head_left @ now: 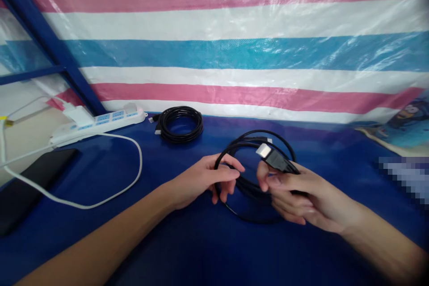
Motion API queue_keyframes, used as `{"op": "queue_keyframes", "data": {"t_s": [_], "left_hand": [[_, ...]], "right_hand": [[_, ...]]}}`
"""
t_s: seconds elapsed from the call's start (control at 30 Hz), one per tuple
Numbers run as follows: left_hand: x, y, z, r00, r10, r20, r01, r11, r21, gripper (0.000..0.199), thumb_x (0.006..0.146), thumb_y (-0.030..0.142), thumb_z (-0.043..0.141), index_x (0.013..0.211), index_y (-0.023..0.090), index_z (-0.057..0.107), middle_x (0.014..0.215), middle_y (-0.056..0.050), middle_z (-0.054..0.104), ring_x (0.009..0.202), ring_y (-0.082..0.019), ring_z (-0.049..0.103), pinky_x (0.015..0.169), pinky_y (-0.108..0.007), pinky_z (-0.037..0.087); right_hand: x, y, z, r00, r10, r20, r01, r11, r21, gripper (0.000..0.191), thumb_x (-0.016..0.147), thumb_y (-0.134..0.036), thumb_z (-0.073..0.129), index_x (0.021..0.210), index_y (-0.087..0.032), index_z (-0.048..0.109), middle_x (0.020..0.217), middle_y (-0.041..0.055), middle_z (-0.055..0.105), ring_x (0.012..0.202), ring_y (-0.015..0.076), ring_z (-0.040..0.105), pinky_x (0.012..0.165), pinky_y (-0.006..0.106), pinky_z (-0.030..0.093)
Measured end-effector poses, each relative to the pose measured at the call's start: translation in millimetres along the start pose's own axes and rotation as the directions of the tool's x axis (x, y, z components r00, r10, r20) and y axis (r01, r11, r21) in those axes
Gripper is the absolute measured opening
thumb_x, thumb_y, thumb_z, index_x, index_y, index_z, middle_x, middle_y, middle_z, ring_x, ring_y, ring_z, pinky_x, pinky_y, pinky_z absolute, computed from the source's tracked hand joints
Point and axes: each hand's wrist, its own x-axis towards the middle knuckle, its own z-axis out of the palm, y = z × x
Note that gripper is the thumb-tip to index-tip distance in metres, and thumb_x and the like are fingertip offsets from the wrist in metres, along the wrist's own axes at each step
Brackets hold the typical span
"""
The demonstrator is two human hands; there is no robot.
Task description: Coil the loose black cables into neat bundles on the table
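In the head view, my right hand (295, 192) is closed around a black cable (291, 143) near its end. The flat silver plug (264, 150) of that cable points up and left past my fingers. My left hand (217, 176) has its fingers curled, with a loop of the same cable passing between thumb and fingers. Loose loops hang between my two hands, just over the table or touching it; I cannot tell which. A second light-coloured plug end (269, 140) shows behind them. Farther back lies a neatly wound black cable (181, 125) with two plug ends at its left.
A white power strip (110, 118) with a white charger (78, 114) lies at the back left. A white cord (139, 156) loops over the blue table (187, 250) and a black phone-like slab (36, 183). Striped plastic sheeting (214, 53) stands behind; a printed bag (402, 125) is at right.
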Motion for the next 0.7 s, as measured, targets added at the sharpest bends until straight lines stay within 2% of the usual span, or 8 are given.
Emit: {"op": "queue_keyframes", "data": {"t_s": [0.1,0.17,0.3,0.43,0.5,0.57,0.63,0.7], "left_hand": [[-1,-2,5.4,0.995,-0.07,0.074,0.068,0.997,0.024,0.045,0.086,0.051,0.05,0.064,0.012,0.057,0.051,-0.001,0.05,0.043,-0.009,0.049,0.041,-0.019,0.042],[-1,-5,10.8,0.99,-0.093,0.109,0.092,0.996,0.013,0.059,0.088,0.057,0.038,0.051,0.012,0.05,0.05,-0.003,0.049,0.045,-0.01,0.051,0.046,-0.021,0.046],[2,-11,16.8,0.986,-0.087,0.145,0.099,0.992,-0.078,0.066,0.087,0.065,0.028,0.052,0.013,0.048,0.058,-0.007,0.053,0.056,-0.014,0.056,0.052,-0.025,0.05],[0,-10,12.8,0.99,-0.108,0.091,0.11,0.994,-0.011,0.051,0.087,0.056,0.044,0.067,0.012,0.059,0.066,-0.006,0.059,0.058,-0.011,0.057,0.059,-0.023,0.048],[-2,-7,9.4,0.994,-0.056,0.095,0.058,0.998,-0.019,0.034,0.082,0.047,0.06,0.083,0.013,0.062,0.073,-0.005,0.062,0.064,-0.01,0.058,0.061,-0.02,0.046],[-4,-2,8.4,0.989,0.025,0.146,-0.012,0.996,-0.092,0.041,0.075,0.048,0.068,0.098,0.015,0.059,0.082,-0.007,0.065,0.072,-0.013,0.06,0.065,-0.022,0.047],[-4,4,12.4,0.972,0.041,0.231,-0.006,0.988,-0.152,0.054,0.073,0.056,0.066,0.108,0.015,0.057,0.088,-0.01,0.067,0.072,-0.015,0.061,0.067,-0.024,0.047],[-4,12,21.3,0.954,-0.049,0.297,0.088,0.989,-0.118,0.051,0.076,0.054,0.061,0.109,0.015,0.055,0.084,-0.01,0.067,0.066,-0.013,0.061,0.064,-0.024,0.046]], "right_hand": [[3,0,3,0.979,-0.122,-0.163,0.114,0.992,-0.062,0.02,0.077,-0.03,0.069,0.086,-0.017,0.057,0.039,-0.011,0.026,0.033,0.0019,0.018,0.035,0.014,0.025],[7,2,5,0.926,-0.258,-0.276,0.23,0.965,-0.127,0.021,0.076,-0.027,0.071,0.082,-0.017,0.055,0.04,-0.0103,0.029,0.035,0.0023,0.022,0.038,0.014,0.028],[11,9,5,0.873,-0.341,-0.348,0.309,0.94,-0.145,0.023,0.077,-0.029,0.071,0.08,-0.017,0.051,0.044,-0.0091,0.034,0.036,0.003,0.027,0.04,0.017,0.03],[7,7,0,0.942,-0.182,-0.283,0.162,0.983,-0.091,0.026,0.081,-0.035,0.068,0.085,-0.017,0.049,0.04,-0.0105,0.029,0.035,0.0016,0.018,0.037,0.015,0.015],[3,1,-1,0.976,-0.063,-0.209,0.048,0.996,-0.073,0.025,0.081,-0.032,0.067,0.094,-0.018,0.05,0.042,-0.011,0.03,0.036,0.0015,0.017,0.037,0.015,0.013],[-1,-6,0,0.99,0.021,-0.142,-0.037,0.993,-0.11,0.027,0.081,-0.028,0.065,0.101,-0.017,0.051,0.048,-0.01,0.033,0.039,0.0014,0.018,0.037,0.015,0.013],[-5,-11,5,0.997,0.017,-0.074,-0.033,0.974,-0.225,0.018,0.081,-0.018,0.061,0.097,-0.015,0.053,0.057,-0.0059,0.045,0.043,0.0022,0.033,0.04,0.014,0.024],[-8,-13,13,1.0,-0.026,-0.006,0.022,0.934,-0.355,0.01,0.081,-0.01,0.052,0.089,-0.015,0.053,0.068,-0.0007,0.057,0.055,0.0066,0.053,0.051,0.016,0.04]]}}
